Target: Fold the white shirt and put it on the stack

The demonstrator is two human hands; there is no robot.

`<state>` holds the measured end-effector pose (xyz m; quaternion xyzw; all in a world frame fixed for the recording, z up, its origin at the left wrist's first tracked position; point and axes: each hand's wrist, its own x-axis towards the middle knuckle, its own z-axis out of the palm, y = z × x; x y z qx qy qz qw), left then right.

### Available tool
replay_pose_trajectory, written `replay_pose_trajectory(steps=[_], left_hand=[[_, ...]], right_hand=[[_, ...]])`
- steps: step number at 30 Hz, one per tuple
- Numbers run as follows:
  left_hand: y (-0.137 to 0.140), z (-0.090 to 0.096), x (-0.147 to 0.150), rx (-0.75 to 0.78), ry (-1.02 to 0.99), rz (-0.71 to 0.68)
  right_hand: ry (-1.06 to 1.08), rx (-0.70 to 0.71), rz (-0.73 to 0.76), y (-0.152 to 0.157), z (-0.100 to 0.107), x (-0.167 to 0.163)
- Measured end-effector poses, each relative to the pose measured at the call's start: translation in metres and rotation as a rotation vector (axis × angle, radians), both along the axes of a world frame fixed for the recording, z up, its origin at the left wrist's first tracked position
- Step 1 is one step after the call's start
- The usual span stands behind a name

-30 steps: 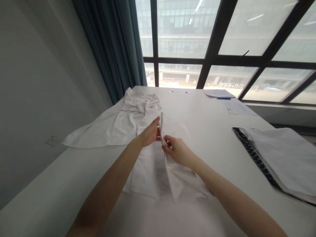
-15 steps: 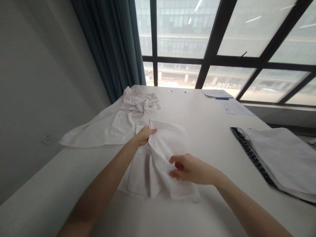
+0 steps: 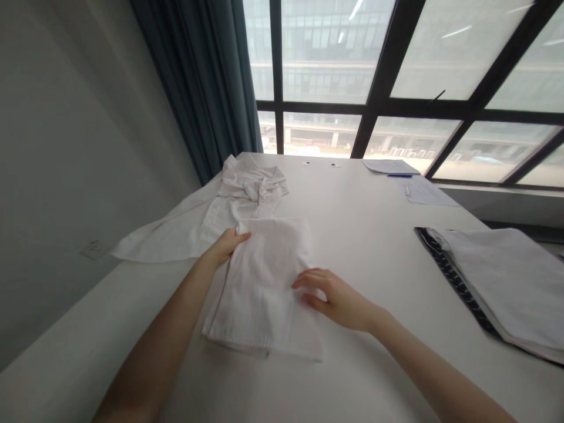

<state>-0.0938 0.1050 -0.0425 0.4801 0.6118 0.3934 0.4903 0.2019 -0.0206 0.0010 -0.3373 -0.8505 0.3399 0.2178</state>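
A folded white cloth (image 3: 268, 282) lies in front of me on the table, its surface fairly smooth. My left hand (image 3: 227, 245) grips its upper left edge, with the thumb on top and the other fingers partly hidden. At the right side of the cloth, my right hand (image 3: 328, 294) rests with curved fingers, touching the fabric; thumb and fingers are apart. Just beyond, a crumpled white garment (image 3: 220, 211) is spread toward the far left, close to the top of the folded cloth.
On the right of the white table (image 3: 361, 235) sits a stack of white fabric (image 3: 515, 276) over a black patterned piece (image 3: 453, 282). Papers (image 3: 390, 167) and a blue pen (image 3: 400, 175) lie at the back right. A dark curtain (image 3: 207, 76) and windows stand behind.
The cloth's top layer has come over to the left, and its deep creases have flattened. My left hand has moved left with the edge; my right hand has shifted slightly left and opened a little.
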Motion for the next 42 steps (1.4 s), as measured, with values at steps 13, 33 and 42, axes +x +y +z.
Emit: replay_pose_trajectory(steps=[13,33,42], left_hand=[[0.001,-0.034,0.015,0.157,0.026,-0.095],[0.006,-0.039,0.035,0.392,0.306,0.050],[0.018,-0.029,0.038,0.350,0.167,0.019]], right_hand=[[-0.343,0.164,-0.016,0.006,-0.025,0.032],[-0.196,0.042,-0.222,-0.044,-0.059,0.093],[-0.171,0.212,-0.374,-0.059,-0.071,0.087]])
